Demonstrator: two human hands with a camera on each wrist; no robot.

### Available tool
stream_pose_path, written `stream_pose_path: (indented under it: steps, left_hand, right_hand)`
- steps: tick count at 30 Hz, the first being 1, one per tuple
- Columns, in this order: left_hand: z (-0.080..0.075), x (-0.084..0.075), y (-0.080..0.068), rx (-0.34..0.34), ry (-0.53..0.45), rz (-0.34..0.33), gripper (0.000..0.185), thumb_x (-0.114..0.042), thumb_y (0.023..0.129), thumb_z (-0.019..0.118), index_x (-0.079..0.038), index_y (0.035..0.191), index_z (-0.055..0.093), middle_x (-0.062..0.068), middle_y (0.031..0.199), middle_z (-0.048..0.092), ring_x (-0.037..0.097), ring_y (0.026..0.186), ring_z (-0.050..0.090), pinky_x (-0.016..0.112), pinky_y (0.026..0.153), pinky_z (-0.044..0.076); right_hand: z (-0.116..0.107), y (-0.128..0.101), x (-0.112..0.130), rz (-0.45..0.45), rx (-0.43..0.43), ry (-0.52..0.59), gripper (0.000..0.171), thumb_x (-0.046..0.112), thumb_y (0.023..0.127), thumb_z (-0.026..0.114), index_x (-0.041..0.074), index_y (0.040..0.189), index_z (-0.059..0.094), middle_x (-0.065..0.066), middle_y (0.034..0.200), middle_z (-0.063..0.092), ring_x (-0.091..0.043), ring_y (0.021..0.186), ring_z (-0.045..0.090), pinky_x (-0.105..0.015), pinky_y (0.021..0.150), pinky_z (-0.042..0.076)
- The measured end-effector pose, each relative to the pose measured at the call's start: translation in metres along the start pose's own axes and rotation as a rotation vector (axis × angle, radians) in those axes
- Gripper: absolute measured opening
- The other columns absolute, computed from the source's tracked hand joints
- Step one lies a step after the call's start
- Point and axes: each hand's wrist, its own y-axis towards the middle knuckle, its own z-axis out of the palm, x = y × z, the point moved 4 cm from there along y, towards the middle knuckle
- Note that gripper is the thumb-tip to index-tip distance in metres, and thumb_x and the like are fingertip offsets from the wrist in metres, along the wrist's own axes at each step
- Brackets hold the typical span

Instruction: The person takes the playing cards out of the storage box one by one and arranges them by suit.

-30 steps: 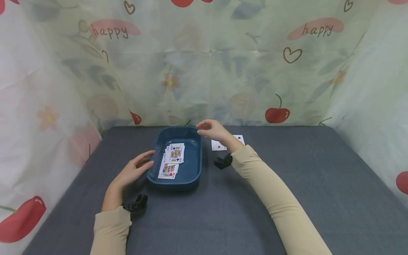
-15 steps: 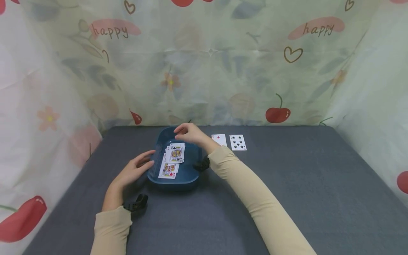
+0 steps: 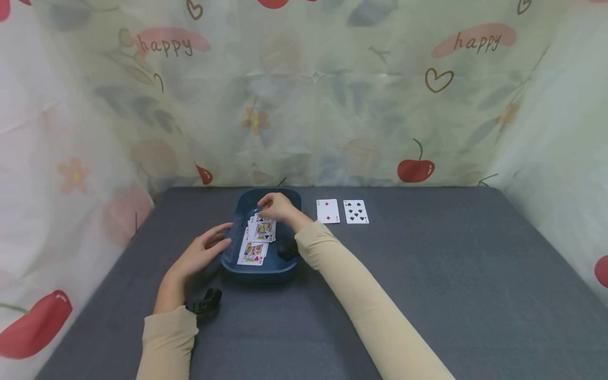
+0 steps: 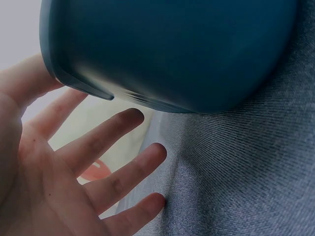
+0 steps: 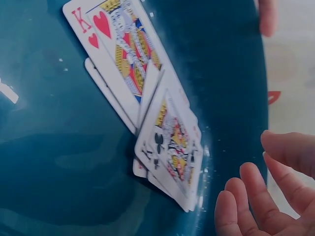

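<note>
A dark blue basin (image 3: 285, 269) holds an overlapping pile of playing cards. The king of hearts (image 5: 129, 54) lies partly under other cards, with the king of clubs (image 5: 170, 142) face up on top. My left hand (image 3: 197, 257) is at the basin's left side, fingers spread, with thumb and index finger at the rim (image 4: 81, 87). Over the basin, close to the far end of the pile, hovers my right hand (image 3: 280, 207). Its thumb and index finger come close together, the other fingers bend loosely, and no card shows between them.
Right of the basin, a diamonds card (image 3: 328, 211) and a spades card (image 3: 356, 211) lie face up on the grey tablecloth (image 3: 427, 274). A patterned curtain (image 3: 313, 121) hangs behind the table and along both sides.
My right hand has travelled left from the basin's far right rim to over the card pile, uncovering the two cards on the table. My left hand has stayed in place.
</note>
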Motion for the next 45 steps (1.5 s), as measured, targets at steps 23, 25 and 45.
stream_pose_path:
  steps: [23, 25, 45]
  left_hand:
    - [0.002, -0.001, 0.000, 0.001, 0.007, 0.000, 0.055, -0.037, 0.097, 0.047, -0.021, 0.146, 0.030, 0.019, 0.152, 0.026, 0.041, 0.138, 0.029, 0.060, 0.107, 0.029]
    - [0.002, -0.001, 0.000, 0.001, 0.007, 0.002, 0.055, -0.037, 0.097, 0.047, -0.021, 0.146, 0.030, 0.019, 0.153, 0.026, 0.041, 0.138, 0.029, 0.060, 0.108, 0.028]
    - [0.000, 0.000, -0.002, 0.004, 0.000, 0.004, 0.055, -0.037, 0.097, 0.047, -0.021, 0.146, 0.030, 0.020, 0.152, 0.027, 0.042, 0.138, 0.029, 0.061, 0.107, 0.029]
  right_hand:
    - [-0.013, -0.064, 0.053, 0.169, 0.094, -0.242, 0.051, 0.016, 0.070, 0.079, 0.013, 0.117, 0.059, -0.010, 0.116, 0.061, -0.023, 0.106, 0.056, -0.035, 0.095, 0.046]
    - [-0.006, -0.052, 0.039, 0.121, 0.065, -0.296, 0.053, 0.017, 0.066, 0.081, 0.014, 0.114, 0.059, -0.009, 0.114, 0.062, -0.024, 0.105, 0.056, -0.036, 0.095, 0.044]
    - [-0.019, -0.092, 0.077, 0.117, 0.190, -0.501, 0.068, 0.022, 0.070, 0.081, 0.012, 0.130, 0.050, -0.011, 0.134, 0.051, -0.025, 0.128, 0.043, -0.039, 0.111, 0.028]
